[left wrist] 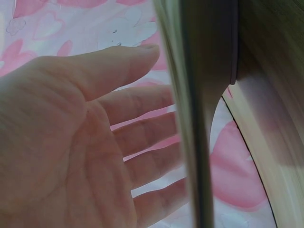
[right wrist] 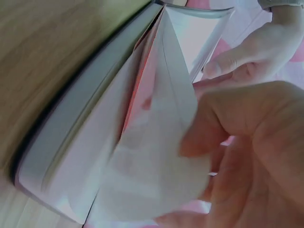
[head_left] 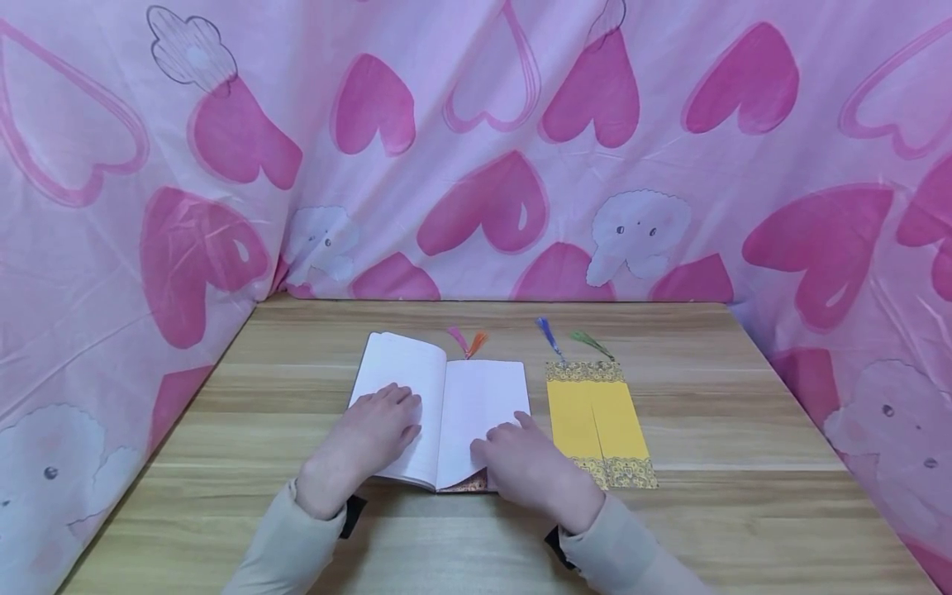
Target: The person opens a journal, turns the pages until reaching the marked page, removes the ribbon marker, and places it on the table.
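A notebook [head_left: 397,368] lies spread open on the table, its white pages facing up. My left hand [head_left: 374,431] rests on the left page with fingers extended; in the left wrist view they reach past the edge of the page stack [left wrist: 176,85]. At the lower corner of the right page [head_left: 483,392], my right hand [head_left: 530,464] pinches the sheet and lifts it, and the right wrist view shows the raised page [right wrist: 152,175] bending against the thumb. Under that corner shows a dark gold-patterned strip [head_left: 468,484]. Pink [head_left: 457,337] and orange tassels [head_left: 477,342] stick out above the notebook's top edge.
Right of the notebook lie two yellow bookmarks [head_left: 573,417] side by side, patterned at both ends, with a blue tassel [head_left: 549,337] and a green tassel [head_left: 591,343]. A pink heart-print curtain [head_left: 476,190] borders the wooden table [head_left: 744,397] at the back and sides.
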A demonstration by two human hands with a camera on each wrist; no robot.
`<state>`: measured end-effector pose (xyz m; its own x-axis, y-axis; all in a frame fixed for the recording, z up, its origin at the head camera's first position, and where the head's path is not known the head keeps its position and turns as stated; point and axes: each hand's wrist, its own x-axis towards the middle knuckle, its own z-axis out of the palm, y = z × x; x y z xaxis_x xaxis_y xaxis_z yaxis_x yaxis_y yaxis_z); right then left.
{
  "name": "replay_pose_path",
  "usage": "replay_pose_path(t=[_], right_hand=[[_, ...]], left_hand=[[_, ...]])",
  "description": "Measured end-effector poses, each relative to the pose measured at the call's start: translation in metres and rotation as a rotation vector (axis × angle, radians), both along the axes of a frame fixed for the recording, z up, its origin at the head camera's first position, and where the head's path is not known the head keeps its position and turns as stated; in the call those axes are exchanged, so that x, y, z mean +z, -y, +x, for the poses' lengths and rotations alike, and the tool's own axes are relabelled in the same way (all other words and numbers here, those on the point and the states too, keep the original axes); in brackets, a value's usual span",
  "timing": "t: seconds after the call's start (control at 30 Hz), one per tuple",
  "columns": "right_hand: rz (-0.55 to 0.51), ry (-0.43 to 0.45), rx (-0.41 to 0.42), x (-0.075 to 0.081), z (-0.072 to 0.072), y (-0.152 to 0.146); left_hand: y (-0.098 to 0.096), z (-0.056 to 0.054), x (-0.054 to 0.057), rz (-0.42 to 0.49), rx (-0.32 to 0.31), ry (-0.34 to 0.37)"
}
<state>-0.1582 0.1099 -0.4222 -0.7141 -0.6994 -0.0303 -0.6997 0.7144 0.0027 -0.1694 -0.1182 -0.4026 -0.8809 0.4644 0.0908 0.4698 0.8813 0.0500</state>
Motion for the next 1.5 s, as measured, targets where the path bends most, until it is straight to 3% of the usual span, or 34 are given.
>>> replay_pose_path(t=[0.3,0.4,0.53,0.7,0.83,0.93,1.1,1.23,1.5], right_hand=[[-0.082,-0.304,0.087,0.002,-0.003,0.005],[-0.135,-0.335,0.085,0.003,-0.005,0.006],[-0.259,-0.305,0.058,0.003,-0.006,0.008],[-0.548,-0.216,0.015,-0.002,-0.006,0.013],[-0.755,-0.067,-0.079,-0.007,-0.005,0.021],[-0.910,0.138,-0.169,-0.007,-0.005,0.027],[-1.145,0.509,-0.220,-0.008,-0.005,0.038],[-1.147,0.610,-0.222,-0.007,-0.002,0.045],[-1.075,0.633,-0.195,-0.007,0.002,0.055]], left_hand=[[-0.001,0.002,0.003,0.005,0.001,-0.008],[-0.001,0.002,0.003,0.002,-0.001,-0.018],[0.000,0.003,0.004,-0.006,-0.003,-0.034],[0.002,0.004,0.006,-0.005,0.017,-0.028],[0.004,0.004,0.008,-0.004,0.023,-0.037],[0.005,0.004,0.009,-0.007,0.019,-0.044],[0.006,0.003,0.012,0.001,0.008,-0.092],[0.007,0.004,0.017,0.024,0.003,-0.161],[0.009,0.016,0.029,0.055,-0.023,-0.286]])
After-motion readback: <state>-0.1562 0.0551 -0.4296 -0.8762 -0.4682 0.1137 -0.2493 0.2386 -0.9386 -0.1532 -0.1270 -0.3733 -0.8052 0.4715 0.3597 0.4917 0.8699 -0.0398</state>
